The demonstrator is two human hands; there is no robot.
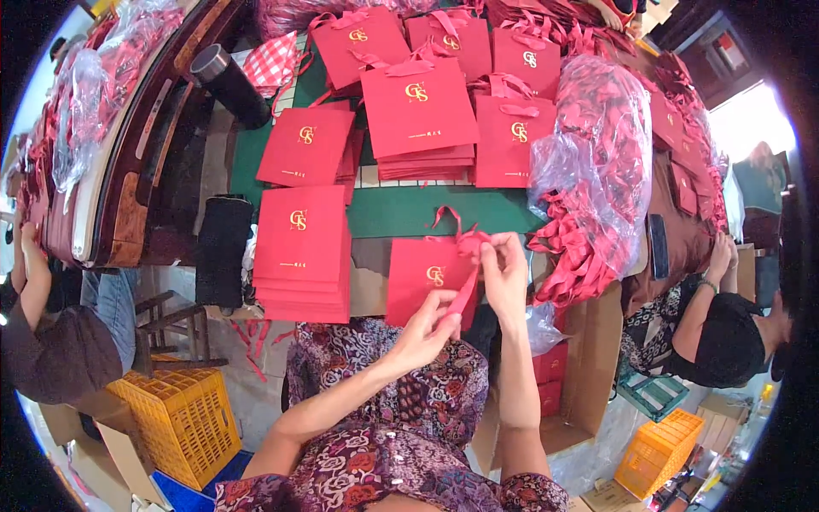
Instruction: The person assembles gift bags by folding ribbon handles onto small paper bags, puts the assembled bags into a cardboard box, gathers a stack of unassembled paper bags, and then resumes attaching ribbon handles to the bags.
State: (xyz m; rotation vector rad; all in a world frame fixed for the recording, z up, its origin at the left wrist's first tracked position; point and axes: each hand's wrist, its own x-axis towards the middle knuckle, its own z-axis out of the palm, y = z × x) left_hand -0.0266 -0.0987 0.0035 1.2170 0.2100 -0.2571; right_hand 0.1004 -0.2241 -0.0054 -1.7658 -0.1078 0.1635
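While the patterned dress (388,452) fills the near edge, the person's 2 forearms reach up over it to a red paper bag (414,264) at the near edge of the table. The left hand (422,331) has thumb and forefinger closed on a red ribbon (463,297); the right hand (508,273) pinches the same strip higher up, near the bag's top edge. How the ribbon is looped there is hard to make out, as the right fingers partly cover it.

Just left of this bag lies a neat stack of red bags (300,256), gold emblem upward. To the right, clear plastic wrap (601,145) holds a heap of red ribbons (580,256) (some spill out toward the near side). Beyond a strip of green table surface (426,209) lie more stacks, the middle stack (418,111) tallest to view, with 3 bags behind it. A black tumbler (230,85) stands tilted in view at far left. At the sides, 2 other people are seated, 1 on the left (60,358) and 1 on the right (725,341).
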